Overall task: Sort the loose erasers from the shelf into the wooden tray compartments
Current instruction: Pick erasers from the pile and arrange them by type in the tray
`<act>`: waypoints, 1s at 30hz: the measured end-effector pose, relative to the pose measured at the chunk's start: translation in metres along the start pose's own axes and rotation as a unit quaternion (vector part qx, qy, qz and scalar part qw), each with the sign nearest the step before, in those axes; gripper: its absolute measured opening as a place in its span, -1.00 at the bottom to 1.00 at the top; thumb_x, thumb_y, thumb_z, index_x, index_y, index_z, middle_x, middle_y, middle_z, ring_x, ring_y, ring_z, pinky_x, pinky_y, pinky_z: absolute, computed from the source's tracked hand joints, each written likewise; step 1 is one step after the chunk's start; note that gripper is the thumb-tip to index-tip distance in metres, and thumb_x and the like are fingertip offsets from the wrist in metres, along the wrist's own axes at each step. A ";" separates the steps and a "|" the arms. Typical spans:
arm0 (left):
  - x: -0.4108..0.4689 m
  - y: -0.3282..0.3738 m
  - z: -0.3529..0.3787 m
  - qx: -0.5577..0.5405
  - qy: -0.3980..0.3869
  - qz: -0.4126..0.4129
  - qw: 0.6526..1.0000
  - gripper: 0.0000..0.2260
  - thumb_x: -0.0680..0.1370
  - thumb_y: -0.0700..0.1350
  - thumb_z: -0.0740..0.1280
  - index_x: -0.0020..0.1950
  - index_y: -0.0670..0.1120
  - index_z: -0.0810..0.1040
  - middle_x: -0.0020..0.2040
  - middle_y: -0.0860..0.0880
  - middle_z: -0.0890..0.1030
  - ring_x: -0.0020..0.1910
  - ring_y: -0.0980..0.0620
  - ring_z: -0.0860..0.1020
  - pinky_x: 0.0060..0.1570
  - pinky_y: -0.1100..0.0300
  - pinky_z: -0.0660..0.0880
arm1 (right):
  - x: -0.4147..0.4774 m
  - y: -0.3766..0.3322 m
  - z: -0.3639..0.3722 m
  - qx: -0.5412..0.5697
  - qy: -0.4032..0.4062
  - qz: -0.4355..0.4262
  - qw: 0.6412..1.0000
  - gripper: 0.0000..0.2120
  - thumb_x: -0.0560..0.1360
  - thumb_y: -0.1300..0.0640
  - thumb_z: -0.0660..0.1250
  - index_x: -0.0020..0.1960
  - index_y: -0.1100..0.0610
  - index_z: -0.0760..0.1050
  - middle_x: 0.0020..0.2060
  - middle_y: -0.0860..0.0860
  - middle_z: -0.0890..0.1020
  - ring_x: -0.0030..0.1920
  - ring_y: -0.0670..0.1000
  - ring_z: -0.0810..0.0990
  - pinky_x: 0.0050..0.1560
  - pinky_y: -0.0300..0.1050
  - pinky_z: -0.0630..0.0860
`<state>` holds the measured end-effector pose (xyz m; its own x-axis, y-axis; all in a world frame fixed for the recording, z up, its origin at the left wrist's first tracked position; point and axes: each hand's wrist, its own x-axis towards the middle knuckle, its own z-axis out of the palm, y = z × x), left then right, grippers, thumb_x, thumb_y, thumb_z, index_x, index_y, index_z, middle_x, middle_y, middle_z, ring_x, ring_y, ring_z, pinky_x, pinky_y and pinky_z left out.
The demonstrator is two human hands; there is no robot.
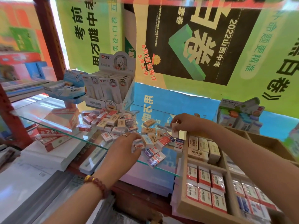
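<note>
Partly complete. The light wooden compartment tray (229,183) holds cream erasers (203,147) in a far cell and red-labelled erasers (205,186) in a nearer one. A large heap of loose sleeved erasers (113,122) remains on the glass shelf (53,113).

Right hand (189,123): fingers pinch a white eraser (175,130) beside the tray's far corner.

Left hand (124,147): fingers curled narrowly, apparently pinching a red-and-white eraser (139,145) in the heap.

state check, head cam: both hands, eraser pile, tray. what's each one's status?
left hand, on the pile, gripping a red-label eraser
right hand, pinching a white eraser, held up by the tray
pile, loose, unsorted on the glass shelf
tray, left compartments filled: beige erasers behind, red-white erasers in front
</note>
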<state>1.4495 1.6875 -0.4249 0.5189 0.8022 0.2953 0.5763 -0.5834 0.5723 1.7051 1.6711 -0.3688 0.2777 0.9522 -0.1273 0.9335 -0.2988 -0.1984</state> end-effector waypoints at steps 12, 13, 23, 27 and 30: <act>0.002 0.003 -0.003 -0.006 0.020 -0.012 1.000 -0.75 0.53 -0.09 0.30 0.21 0.04 0.49 0.21 0.06 0.49 0.21 0.07 0.41 0.07 0.22 0.36 | 0.019 -0.012 0.014 -0.138 -0.013 0.021 0.990 -0.72 0.60 -0.03 0.14 0.24 0.08 0.39 0.09 -0.02 0.58 0.17 0.04 0.50 0.38 0.20 0.00; 0.001 0.002 -0.004 -0.003 0.019 -0.015 1.000 -0.75 0.53 -0.09 0.30 0.21 0.04 0.49 0.21 0.06 0.49 0.22 0.07 0.41 0.08 0.21 0.36 | 0.020 -0.013 0.014 -0.135 -0.013 0.023 0.991 -0.73 0.59 -0.05 0.17 0.19 0.09 0.39 0.03 -0.02 0.57 0.12 0.04 0.51 0.37 0.19 0.04; 0.006 0.008 -0.018 -0.188 0.044 -0.080 0.978 -0.85 0.58 -0.09 0.25 0.12 0.02 0.52 0.05 0.06 0.57 0.05 0.11 0.53 -0.05 0.28 0.42 | -0.009 -0.048 0.012 -0.217 0.222 -0.141 0.940 -0.72 0.64 -0.01 0.07 0.23 0.11 0.40 -0.11 0.04 0.55 -0.17 0.13 0.60 0.12 0.10 0.40; 0.006 0.024 -0.023 -0.480 0.002 -0.163 0.862 -0.83 0.61 -0.09 0.18 0.15 -0.08 0.48 0.05 -0.09 0.61 -0.09 0.05 0.61 -0.16 0.22 0.57 | -0.052 -0.090 0.011 -0.016 0.178 -0.297 0.938 -0.76 0.53 -0.01 0.31 0.16 0.04 0.44 -0.02 -0.02 0.62 -0.04 0.05 0.58 -0.08 -0.08 0.42; 0.005 0.025 -0.017 -0.488 0.012 -0.133 0.863 -0.84 0.61 -0.26 0.18 0.13 -0.11 0.49 0.04 -0.15 0.60 -0.18 0.02 0.61 -0.22 0.25 0.60 | -0.055 -0.096 0.021 -0.002 0.170 -0.340 0.925 -0.75 0.52 0.01 0.33 0.17 0.03 0.47 0.00 -0.04 0.61 0.00 0.00 0.55 -0.06 -0.07 0.45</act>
<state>1.4556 1.6786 -0.3962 0.4303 0.9004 0.0643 -0.1392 -0.0042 0.9903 1.5956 1.6464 -0.3634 -0.3187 0.8855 0.3380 0.9193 0.3757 -0.1173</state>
